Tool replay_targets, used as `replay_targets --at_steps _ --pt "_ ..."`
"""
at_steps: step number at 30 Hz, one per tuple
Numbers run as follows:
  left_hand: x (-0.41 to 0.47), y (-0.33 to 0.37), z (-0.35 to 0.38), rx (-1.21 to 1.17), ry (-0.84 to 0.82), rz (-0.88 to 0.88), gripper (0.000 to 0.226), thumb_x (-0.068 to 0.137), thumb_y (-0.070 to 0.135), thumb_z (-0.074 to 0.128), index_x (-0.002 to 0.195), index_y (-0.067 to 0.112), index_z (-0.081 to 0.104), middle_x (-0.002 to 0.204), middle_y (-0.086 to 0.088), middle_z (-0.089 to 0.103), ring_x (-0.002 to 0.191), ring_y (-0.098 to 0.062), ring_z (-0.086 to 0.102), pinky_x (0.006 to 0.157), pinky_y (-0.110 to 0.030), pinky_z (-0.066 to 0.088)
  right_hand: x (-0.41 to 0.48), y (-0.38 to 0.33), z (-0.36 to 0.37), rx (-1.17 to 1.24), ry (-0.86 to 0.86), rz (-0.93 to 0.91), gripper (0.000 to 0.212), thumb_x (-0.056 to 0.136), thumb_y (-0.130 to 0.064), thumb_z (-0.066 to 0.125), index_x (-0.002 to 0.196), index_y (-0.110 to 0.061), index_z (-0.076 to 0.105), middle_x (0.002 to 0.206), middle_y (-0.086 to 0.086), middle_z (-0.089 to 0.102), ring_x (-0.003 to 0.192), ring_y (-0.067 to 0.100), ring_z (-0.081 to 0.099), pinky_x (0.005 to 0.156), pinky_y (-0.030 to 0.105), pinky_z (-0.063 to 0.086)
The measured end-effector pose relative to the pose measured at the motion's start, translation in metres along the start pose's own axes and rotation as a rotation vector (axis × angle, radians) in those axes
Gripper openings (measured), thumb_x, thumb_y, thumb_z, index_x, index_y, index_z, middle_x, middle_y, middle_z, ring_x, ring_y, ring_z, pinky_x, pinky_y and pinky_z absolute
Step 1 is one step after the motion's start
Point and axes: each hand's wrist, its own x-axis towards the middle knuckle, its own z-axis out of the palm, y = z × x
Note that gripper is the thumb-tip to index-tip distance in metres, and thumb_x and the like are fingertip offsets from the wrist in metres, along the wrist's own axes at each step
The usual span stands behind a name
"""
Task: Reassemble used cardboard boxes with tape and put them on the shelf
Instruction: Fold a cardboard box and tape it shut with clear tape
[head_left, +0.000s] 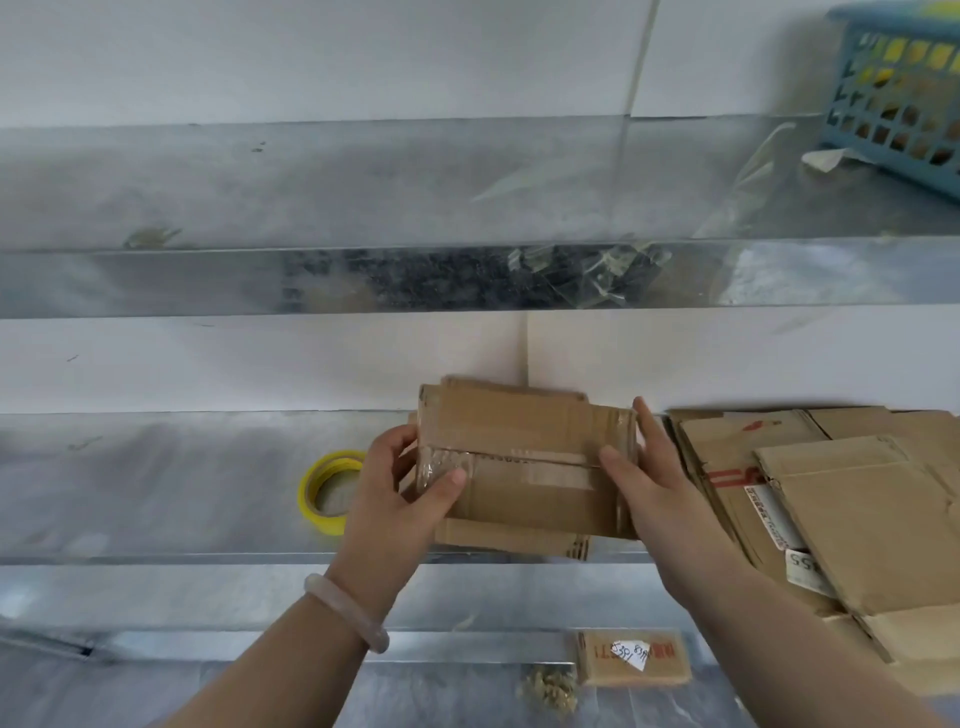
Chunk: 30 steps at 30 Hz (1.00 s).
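Note:
A small brown cardboard box (524, 457) with clear tape along its middle seam is held over the middle metal shelf (156, 493). My left hand (400, 493) grips its left end, thumb on the taped top. My right hand (649, 483) holds the right end, thumb on the seam and fingers round the side. Flat cardboard lies under the box. A yellow roll of tape (327, 491) sits on the shelf just left of my left hand.
A pile of flattened cardboard boxes (831, 509) fills the shelf on the right. An upper metal shelf (311, 208) carries a blue plastic basket (898, 98) at the far right. A small labelled box (631, 657) and some debris lie on the lower level.

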Motion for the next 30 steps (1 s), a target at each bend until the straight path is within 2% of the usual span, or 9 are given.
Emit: replay_targets --at_steps 3,7,10,14,17,21,24,27,30 --pt "-0.005 0.013 0.000 -0.067 0.084 -0.022 0.033 0.085 0.038 0.068 0.112 0.023 0.057 0.105 0.008 0.066 0.101 -0.008 0.063 0.080 -0.022 0.049 -0.008 -0.007 -0.007 0.059 0.073 -0.042 0.063 0.088 -0.058 0.053 0.147 -0.048 0.033 0.130 -0.019 0.046 0.121 0.009 0.046 0.105 0.035 0.038" --pt "-0.001 0.017 0.000 -0.031 0.044 -0.089 0.043 0.086 0.057 0.049 0.126 0.044 0.054 0.128 0.014 0.054 0.115 -0.002 0.052 0.104 -0.033 0.042 -0.009 -0.005 -0.006 0.046 0.089 -0.059 0.044 0.084 -0.064 0.055 0.126 -0.052 0.055 0.126 -0.025 0.052 0.120 0.007 0.049 0.112 0.039 0.038" --pt "-0.003 0.007 -0.002 0.057 -0.018 -0.020 0.027 0.096 0.051 0.049 0.121 0.044 0.057 0.135 0.010 0.052 0.120 -0.001 0.050 0.110 -0.037 0.039 -0.008 0.006 -0.001 0.054 0.061 -0.057 0.024 0.096 -0.045 0.056 0.116 -0.060 0.057 0.128 -0.029 0.052 0.124 0.003 0.049 0.113 0.038 0.037" --pt "-0.006 -0.007 -0.008 -0.011 -0.073 0.005 0.034 0.098 0.026 0.055 0.133 0.027 0.058 0.128 0.008 0.063 0.122 -0.005 0.055 0.102 -0.026 0.044 -0.007 0.030 0.001 0.072 0.032 0.025 0.055 0.100 -0.011 0.052 0.137 -0.050 0.045 0.131 -0.025 0.054 0.127 0.005 0.049 0.116 0.039 0.034" --pt "-0.002 -0.017 -0.011 0.081 -0.017 -0.012 0.036 0.091 0.033 0.061 0.127 0.031 0.060 0.116 0.011 0.069 0.111 -0.003 0.061 0.098 -0.030 0.049 -0.006 0.037 0.002 0.065 0.012 0.056 0.067 0.093 0.005 0.052 0.150 -0.027 0.038 0.117 -0.020 0.065 0.117 0.000 0.056 0.108 0.033 0.039" --pt "0.006 -0.033 -0.016 0.210 -0.041 -0.032 0.061 0.078 0.023 0.062 0.129 0.050 0.044 0.127 0.003 0.061 0.116 -0.011 0.059 0.099 -0.032 0.048 0.002 0.026 0.002 -0.107 -0.060 -0.051 0.048 0.093 -0.005 0.059 0.121 -0.044 0.062 0.103 -0.014 0.071 0.105 0.003 0.063 0.097 0.036 0.047" --pt "0.008 -0.045 -0.018 0.177 -0.083 -0.087 0.091 0.074 0.010 0.069 0.150 0.034 0.024 0.133 -0.003 0.054 0.118 -0.011 0.057 0.100 -0.041 0.051 0.011 0.026 -0.003 -0.178 -0.043 -0.100 0.056 0.090 -0.012 0.065 0.108 -0.065 0.058 0.104 -0.004 0.069 0.107 0.010 0.062 0.096 0.036 0.045" --pt "0.013 -0.050 -0.019 0.176 -0.126 -0.090 0.083 0.065 0.014 0.066 0.141 0.035 0.041 0.129 -0.005 0.057 0.110 -0.006 0.060 0.088 -0.030 0.056 0.017 0.030 -0.004 -0.184 -0.034 -0.094 0.049 0.089 -0.014 0.066 0.108 -0.058 0.057 0.103 0.000 0.066 0.103 0.009 0.061 0.097 0.038 0.048" --pt "0.016 -0.051 -0.019 0.078 -0.163 -0.104 0.070 0.062 0.016 0.068 0.127 0.034 0.051 0.122 -0.007 0.065 0.108 -0.012 0.064 0.088 -0.031 0.055 0.021 0.032 -0.002 -0.097 -0.026 -0.084 0.047 0.089 -0.006 0.064 0.112 -0.046 0.058 0.107 -0.006 0.068 0.103 0.006 0.063 0.097 0.037 0.051"
